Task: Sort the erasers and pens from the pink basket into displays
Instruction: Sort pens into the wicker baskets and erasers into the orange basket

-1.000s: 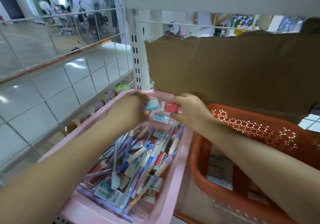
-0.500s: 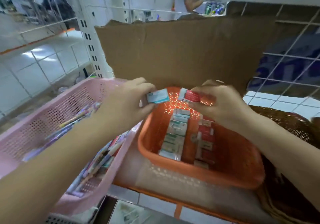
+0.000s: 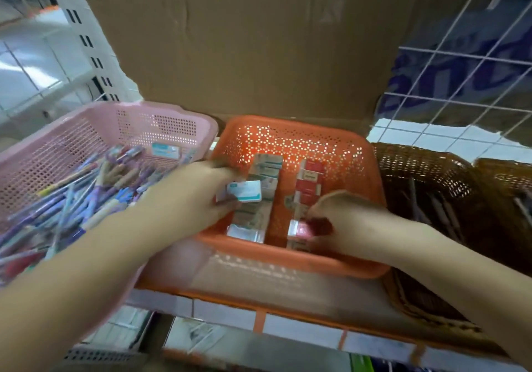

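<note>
Blurrily, left hand [image 3: 184, 196] holds teal eraser [image 3: 244, 191], right hand [image 3: 345, 222] red eraser [image 3: 302, 230] (half hidden).

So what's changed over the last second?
Both hands moved right, from over the pink basket down into the orange basket. The left hand still pinches its teal eraser; the right hand still grips its red eraser, now low by the red row. Nothing let go; baskets stayed put.

Shelf [image 3: 224, 312] carries three baskets side by side. Left basket [image 3: 72, 147] holds pens [image 3: 86, 193], with a loose eraser [image 3: 165, 150] at its back wall. Middle basket [image 3: 302, 138] holds a left row [image 3: 266, 170] and a right row [image 3: 311, 176] of erasers, both running front to back. Right basket [image 3: 417, 170] holds more pens [image 3: 431, 207]. Cardboard [image 3: 244, 49] stands behind. Left hand [image 3: 190, 196] holds a second eraser [image 3: 244, 191] over the left row. Right hand [image 3: 345, 222] pinches a third eraser [image 3: 305, 229] at the front of the right row.
</note>
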